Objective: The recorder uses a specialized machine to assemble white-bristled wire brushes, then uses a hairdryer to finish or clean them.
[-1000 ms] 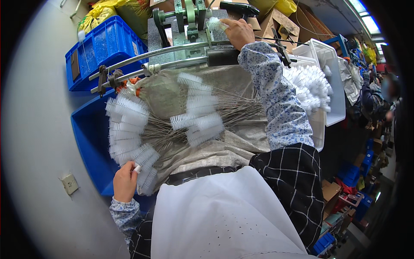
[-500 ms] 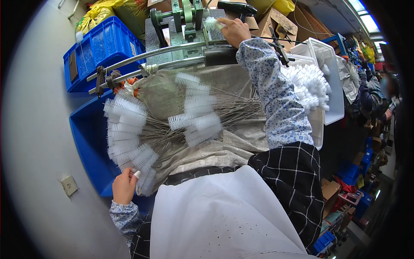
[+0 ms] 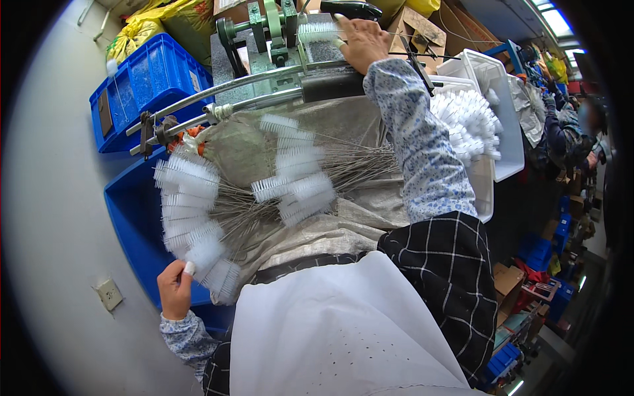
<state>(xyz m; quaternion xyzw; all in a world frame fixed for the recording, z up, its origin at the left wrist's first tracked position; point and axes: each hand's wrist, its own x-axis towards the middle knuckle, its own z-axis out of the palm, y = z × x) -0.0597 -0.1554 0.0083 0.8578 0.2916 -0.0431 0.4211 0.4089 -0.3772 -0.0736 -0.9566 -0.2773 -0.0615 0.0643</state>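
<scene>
A fan of white bottle brushes (image 3: 198, 211) on twisted wire stems lies over a grey cloth (image 3: 343, 218) on my lap. My left hand (image 3: 175, 287) pinches the white tip of the lowest brush at the fan's near end. My right hand (image 3: 362, 41) reaches far forward and holds a white brush (image 3: 318, 31) against the green metal machine (image 3: 274, 26). A second cluster of brushes (image 3: 297, 178) lies in the middle of the cloth.
Blue plastic crates (image 3: 142, 79) stand at my left, one low beside the wall. A white bin (image 3: 492, 112) heaped with finished white brushes sits at the right. Cardboard boxes are behind the machine. Another person sits at the far right.
My right hand has shifted slightly left along the machine with its brush. My left hand has slid a little lower along the fan's end.
</scene>
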